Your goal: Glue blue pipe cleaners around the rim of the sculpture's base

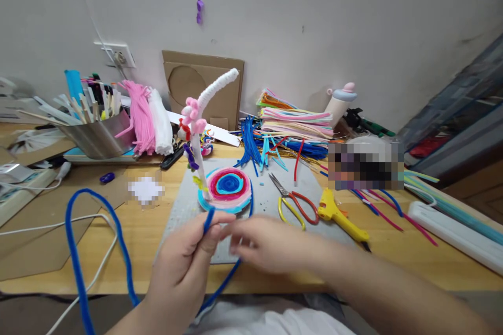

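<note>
In the head view, my left hand is closed, pinching a blue pipe cleaner between thumb and fingers, with a short end standing up. A long blue loop hangs out to the left. My right hand is beside the left fingertips, fingers bent and blurred; whether it grips the blue strand is unclear. Another blue length passes behind it. Just beyond the hands lies a round coiled disc in blue, red and pink. A white wrapped stem with small coloured flowers rises from its left side.
A grey mat lies under the disc. Scissors and a yellow glue gun rest at right. Pipe cleaner bundles, cardboard and a metal holder of sticks stand behind. A white cable crosses the left.
</note>
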`<state>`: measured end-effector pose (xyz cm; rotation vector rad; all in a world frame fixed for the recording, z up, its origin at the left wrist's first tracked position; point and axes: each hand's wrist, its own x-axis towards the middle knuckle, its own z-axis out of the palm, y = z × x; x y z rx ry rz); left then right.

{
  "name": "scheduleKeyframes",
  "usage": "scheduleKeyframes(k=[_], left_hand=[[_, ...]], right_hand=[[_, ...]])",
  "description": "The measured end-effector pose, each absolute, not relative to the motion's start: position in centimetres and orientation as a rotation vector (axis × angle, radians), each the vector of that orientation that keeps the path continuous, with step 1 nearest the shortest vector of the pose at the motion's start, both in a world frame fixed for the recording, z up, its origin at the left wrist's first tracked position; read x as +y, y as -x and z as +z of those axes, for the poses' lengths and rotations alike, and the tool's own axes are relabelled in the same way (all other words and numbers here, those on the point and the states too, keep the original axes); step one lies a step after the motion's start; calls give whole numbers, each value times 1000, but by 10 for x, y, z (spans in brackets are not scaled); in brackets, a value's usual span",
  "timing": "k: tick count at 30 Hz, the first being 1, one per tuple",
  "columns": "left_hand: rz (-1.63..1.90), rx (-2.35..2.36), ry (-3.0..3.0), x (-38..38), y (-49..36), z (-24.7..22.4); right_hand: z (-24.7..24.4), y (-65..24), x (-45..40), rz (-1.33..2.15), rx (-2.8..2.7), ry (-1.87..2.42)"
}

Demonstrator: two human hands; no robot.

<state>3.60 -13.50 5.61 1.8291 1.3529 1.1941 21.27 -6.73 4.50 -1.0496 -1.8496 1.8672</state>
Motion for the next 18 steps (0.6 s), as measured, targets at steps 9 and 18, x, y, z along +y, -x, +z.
scheduleKeyframes(k=[9,18], left_hand=[[1175,1353,-1860,-142,-31,51],[1147,1352,-1846,-141,-24,54]], right_hand=[[31,-225,92,665,-2249,1366],[42,-219,133,502,-1967,1168]])
